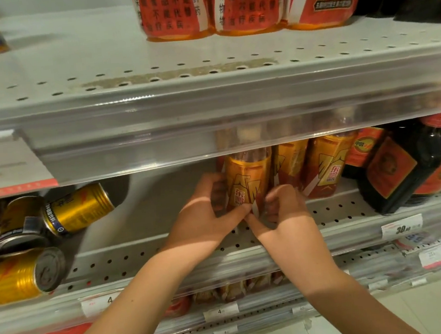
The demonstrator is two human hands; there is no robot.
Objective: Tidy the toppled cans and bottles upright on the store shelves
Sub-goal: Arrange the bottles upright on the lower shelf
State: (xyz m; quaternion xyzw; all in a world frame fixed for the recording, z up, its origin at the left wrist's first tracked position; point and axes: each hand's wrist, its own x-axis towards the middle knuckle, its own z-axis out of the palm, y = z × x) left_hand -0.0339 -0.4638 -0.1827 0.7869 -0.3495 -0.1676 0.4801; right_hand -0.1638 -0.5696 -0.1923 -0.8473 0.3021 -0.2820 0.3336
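At frame centre the left hand (205, 216) wraps the left side of a bottle (247, 180) on the middle shelf (339, 209), and the right hand (285, 206) grips its lower right. The bottle's long axis is nearly upright. Toppled cans (78, 210) lie sideways at left of frame, nearer the left hand.

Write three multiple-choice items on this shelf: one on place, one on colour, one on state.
1. The toppled gold metal cans lie where, relative to the yellow-labelled plastic bottle?
A) left B) right C) above
2. Label colour of the plastic bottles on the upper white perforated shelf?
A) green B) red C) blue
3. The yellow-labelled bottle is:
A) lying flat B) upright, gripped by left hand and right hand C) upside down
Answers: 1 A, cans sit at the view's left; 2 B, red wraps show; 3 B, fingers curl round it.
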